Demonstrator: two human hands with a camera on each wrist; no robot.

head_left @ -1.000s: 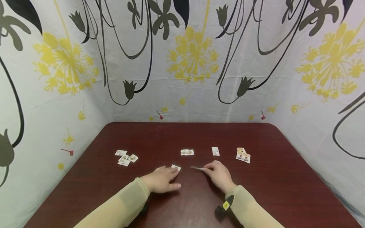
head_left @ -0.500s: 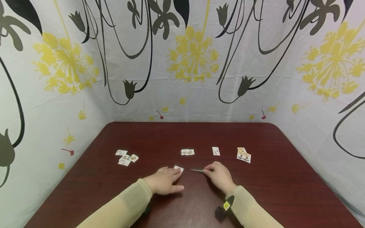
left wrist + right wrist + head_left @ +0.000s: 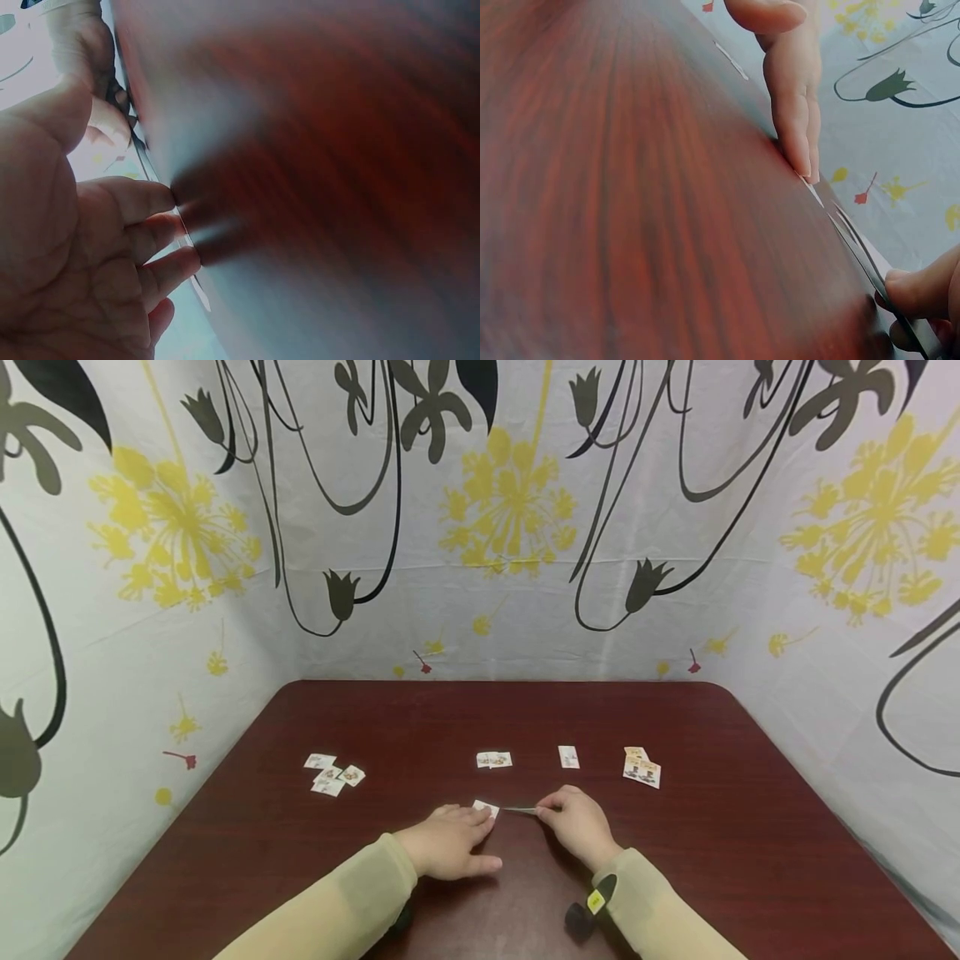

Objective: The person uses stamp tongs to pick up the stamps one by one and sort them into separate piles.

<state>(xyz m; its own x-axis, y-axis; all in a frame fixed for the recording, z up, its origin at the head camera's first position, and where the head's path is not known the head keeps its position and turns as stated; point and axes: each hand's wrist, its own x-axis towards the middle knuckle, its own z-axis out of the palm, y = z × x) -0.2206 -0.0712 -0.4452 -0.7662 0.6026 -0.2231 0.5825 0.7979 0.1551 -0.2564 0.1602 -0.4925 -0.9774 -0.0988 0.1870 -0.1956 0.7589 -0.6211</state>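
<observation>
My left hand (image 3: 452, 842) lies palm down with its fingers extended, the fingertips resting on a small white card (image 3: 481, 804) on the table (image 3: 495, 718). Part of that card is hidden under the fingers. From the right, my right hand (image 3: 579, 828) pinches a pair of metal tweezers (image 3: 519, 810) between thumb and fingers. In the right wrist view the two thin prongs of the tweezers (image 3: 859, 251) stand slightly apart, close to the edge of the card (image 3: 814, 193). Whether the tips touch the card cannot be told.
Several small printed cards (image 3: 327, 787) lie loosely grouped on the left. Farther back are a pair of side-by-side cards (image 3: 493, 760), a single card (image 3: 568, 757) and an overlapping group of cards (image 3: 642, 772) at right. Patterned cloth (image 3: 487, 602) surrounds the table.
My left hand has slid the card to the right across the table, up to the tips of the tweezers. My right hand has stayed nearly still, holding the tweezers.
</observation>
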